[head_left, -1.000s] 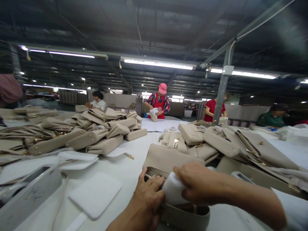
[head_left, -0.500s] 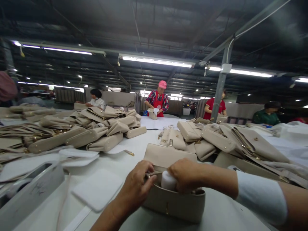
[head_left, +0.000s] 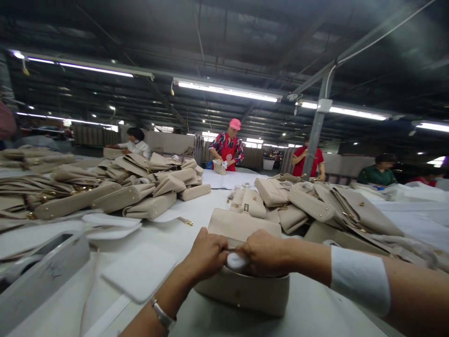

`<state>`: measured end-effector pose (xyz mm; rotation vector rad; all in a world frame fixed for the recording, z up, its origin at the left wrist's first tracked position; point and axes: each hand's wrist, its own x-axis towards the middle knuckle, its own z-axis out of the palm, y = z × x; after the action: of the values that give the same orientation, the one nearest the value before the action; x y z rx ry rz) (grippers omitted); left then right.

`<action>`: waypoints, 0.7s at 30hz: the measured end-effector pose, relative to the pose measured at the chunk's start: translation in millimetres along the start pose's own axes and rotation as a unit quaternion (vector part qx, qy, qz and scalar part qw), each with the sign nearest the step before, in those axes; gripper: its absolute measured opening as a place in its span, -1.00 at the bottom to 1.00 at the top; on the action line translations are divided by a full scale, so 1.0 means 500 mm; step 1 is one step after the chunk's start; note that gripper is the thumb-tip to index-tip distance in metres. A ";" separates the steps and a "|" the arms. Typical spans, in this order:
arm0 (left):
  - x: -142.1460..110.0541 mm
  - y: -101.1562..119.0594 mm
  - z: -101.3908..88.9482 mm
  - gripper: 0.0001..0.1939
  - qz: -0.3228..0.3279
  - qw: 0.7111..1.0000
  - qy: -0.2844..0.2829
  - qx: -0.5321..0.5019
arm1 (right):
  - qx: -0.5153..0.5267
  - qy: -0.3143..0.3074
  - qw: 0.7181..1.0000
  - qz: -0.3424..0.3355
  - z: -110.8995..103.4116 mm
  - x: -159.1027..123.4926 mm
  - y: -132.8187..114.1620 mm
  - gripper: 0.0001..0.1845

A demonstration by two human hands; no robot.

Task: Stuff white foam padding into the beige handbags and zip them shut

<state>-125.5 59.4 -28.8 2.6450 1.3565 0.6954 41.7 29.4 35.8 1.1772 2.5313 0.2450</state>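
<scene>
A beige handbag [head_left: 242,290] stands open on the white table [head_left: 182,234] right in front of me, its flap [head_left: 242,223] folded back. My left hand [head_left: 206,255] is closed on the bag's near left rim. My right hand [head_left: 264,252] is closed on a white wad of stuffing [head_left: 235,262] and presses it down into the bag's mouth. Only the top of the wad shows between my hands.
Piles of beige handbags lie at the left [head_left: 115,187] and the right [head_left: 315,206]. A white foam pad [head_left: 138,276] and a grey box [head_left: 42,271] sit near left. Several people work at the table's far end, one in a pink cap [head_left: 227,150].
The white wad has sunk deeper into the bag under my right hand. My left hand shifted from the bag's inside edge to gripping its rim. The bag now sits farther from me.
</scene>
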 end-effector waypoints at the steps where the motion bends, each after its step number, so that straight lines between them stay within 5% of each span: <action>1: -0.002 -0.004 0.006 -0.81 -0.004 1.000 0.009 -0.007 | 0.014 -0.003 1.000 0.012 0.000 -0.004 0.001 -0.66; 7: -0.009 0.002 0.027 -0.81 -0.044 0.998 0.041 -0.023 | -0.075 -0.119 0.990 0.005 -0.016 -0.001 -0.007 -0.71; 12: -0.018 0.010 0.017 -0.82 -0.080 0.996 0.032 -0.010 | -0.125 -0.085 0.988 0.032 -0.007 -0.003 -0.007 -0.77; 21: -0.025 0.011 0.016 -0.84 -0.069 0.997 0.023 -0.024 | 0.010 -0.036 0.996 0.086 -0.032 -0.073 0.009 -0.58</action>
<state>-124.4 47.1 -38.8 2.4845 1.4977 0.7638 61.0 4.1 60.4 1.3870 2.3787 0.2157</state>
